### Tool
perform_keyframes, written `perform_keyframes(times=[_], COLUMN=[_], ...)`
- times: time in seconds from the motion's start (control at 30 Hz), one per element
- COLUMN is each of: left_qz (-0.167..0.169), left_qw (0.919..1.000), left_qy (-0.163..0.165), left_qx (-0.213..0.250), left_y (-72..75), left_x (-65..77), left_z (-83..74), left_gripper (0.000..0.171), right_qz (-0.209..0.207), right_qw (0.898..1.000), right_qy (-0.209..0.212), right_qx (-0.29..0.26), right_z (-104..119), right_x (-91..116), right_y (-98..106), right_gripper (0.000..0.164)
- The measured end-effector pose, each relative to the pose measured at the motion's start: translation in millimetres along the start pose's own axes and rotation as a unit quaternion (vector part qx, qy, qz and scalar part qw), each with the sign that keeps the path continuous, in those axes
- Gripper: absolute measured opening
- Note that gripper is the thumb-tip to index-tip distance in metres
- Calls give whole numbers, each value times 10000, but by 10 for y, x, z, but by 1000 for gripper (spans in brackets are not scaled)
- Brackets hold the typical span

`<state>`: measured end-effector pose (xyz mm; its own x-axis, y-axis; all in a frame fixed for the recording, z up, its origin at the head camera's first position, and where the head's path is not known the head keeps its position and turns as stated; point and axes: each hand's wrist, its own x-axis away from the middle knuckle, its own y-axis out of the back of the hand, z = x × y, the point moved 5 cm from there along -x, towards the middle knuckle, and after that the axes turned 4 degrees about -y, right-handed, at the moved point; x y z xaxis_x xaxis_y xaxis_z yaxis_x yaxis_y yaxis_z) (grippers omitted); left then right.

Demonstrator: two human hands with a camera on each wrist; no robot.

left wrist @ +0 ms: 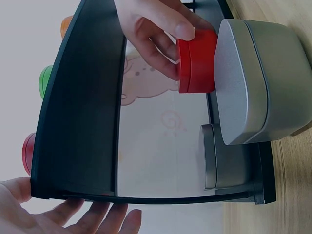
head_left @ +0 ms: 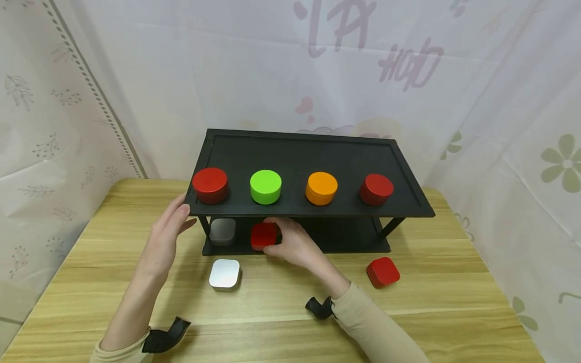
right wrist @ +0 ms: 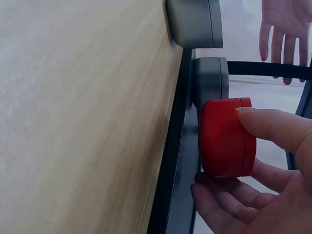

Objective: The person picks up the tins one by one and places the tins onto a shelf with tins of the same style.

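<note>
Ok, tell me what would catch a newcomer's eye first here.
First, the four coloured round tins lined up on top of the black shelf. Just below, the right hand grips a squarish red tin at the lower level, while the left hand touches the shelf's front left corner.

Lower shelf [head_left: 342, 236] free at right; silver tin [head_left: 222, 232] left, upper shelf [head_left: 299, 156] overhead.

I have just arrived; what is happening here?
A person's right hand pinches a red box at the lower level of a black shelf, beside a silver box. The left hand is at the upper level's front left corner. Four round boxes stand on top; another silver box and a second red box lie on the table.
</note>
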<state>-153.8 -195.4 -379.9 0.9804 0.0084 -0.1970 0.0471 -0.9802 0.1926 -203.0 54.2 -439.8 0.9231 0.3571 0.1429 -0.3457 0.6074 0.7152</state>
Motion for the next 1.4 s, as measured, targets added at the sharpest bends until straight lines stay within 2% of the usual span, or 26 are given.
perform_keyframes(times=[0.37, 0.73, 1.4], left_qz=[1, -1, -20], left_qw=[10000, 10000, 10000], left_qy=[56, 46, 38], left_qx=[-15, 11, -88], left_y=[2, 2, -7], left_x=[4, 9, 4], left_z=[-9, -23, -32], left_gripper=[52, 52, 53], right_qz=[67, 208, 117], right_qw=[9998, 9996, 9995], right_qy=[-204, -201, 106], right_qx=[-49, -64, -278], right_z=[-41, -65, -116], right_x=[-83, -148, -221], right_y=[-11, -29, -36], right_gripper=[63, 64, 69])
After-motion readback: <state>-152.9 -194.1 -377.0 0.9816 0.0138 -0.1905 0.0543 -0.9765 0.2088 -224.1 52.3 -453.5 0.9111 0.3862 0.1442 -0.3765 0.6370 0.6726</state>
